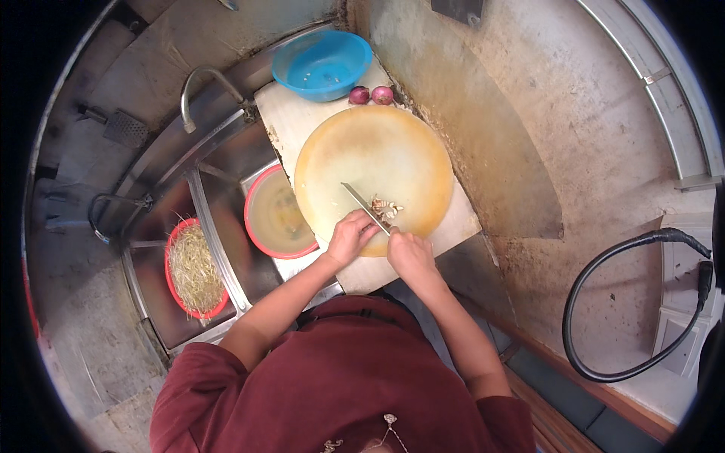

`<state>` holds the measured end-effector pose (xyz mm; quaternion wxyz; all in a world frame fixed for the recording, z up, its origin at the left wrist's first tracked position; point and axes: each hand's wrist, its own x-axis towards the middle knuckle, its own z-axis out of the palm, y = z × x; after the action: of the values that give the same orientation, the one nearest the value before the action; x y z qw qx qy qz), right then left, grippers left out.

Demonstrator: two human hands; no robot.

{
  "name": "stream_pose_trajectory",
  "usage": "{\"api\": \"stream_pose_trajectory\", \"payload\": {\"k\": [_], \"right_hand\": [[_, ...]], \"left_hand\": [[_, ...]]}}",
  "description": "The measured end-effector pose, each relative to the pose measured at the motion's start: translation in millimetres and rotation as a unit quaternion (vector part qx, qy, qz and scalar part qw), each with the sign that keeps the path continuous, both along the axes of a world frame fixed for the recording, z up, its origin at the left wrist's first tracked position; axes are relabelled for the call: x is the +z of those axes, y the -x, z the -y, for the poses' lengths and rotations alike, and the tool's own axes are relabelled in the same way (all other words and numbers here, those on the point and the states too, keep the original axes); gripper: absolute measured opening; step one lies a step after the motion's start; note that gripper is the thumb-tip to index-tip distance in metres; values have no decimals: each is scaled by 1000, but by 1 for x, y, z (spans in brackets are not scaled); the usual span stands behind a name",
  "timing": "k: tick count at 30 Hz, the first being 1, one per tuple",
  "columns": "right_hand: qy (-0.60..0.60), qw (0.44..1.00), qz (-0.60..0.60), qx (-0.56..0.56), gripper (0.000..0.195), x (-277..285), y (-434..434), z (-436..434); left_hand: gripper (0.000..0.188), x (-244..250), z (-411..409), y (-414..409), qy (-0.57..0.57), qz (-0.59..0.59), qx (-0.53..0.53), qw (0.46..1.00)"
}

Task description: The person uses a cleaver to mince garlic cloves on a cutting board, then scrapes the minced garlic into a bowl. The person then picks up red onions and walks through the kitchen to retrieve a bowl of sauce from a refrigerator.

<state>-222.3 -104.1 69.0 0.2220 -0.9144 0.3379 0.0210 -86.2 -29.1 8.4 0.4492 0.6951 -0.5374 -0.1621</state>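
Note:
My right hand grips the handle of a kitchen knife. Its blade points up and left across a round chopping board. Close against the blade's left side, my left hand rests on the board with its fingers curled. Whatever may be under those fingers is hidden. A small heap of sliced food pieces, pale with reddish-brown parts, lies just right of the blade. A few pale bits are scattered on the board's left part.
Behind the board are a blue plastic basin and two red onions. Left stand a red-rimmed basin of cloudy liquid, a steel sink with a red basket of sprouts, and a curved faucet. A stained wall borders the right.

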Motion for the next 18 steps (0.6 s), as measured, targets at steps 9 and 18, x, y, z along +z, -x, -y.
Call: {"api": "stream_pose_trajectory", "payload": {"k": [9, 18], "right_hand": [[-13, 1000, -12, 16, 20, 11, 17, 1], [-32, 999, -1, 18, 20, 20, 14, 4]], "left_hand": [[11, 2, -8, -5, 29, 52, -24, 998], [10, 3, -10, -3, 19, 28, -31, 999]]}}
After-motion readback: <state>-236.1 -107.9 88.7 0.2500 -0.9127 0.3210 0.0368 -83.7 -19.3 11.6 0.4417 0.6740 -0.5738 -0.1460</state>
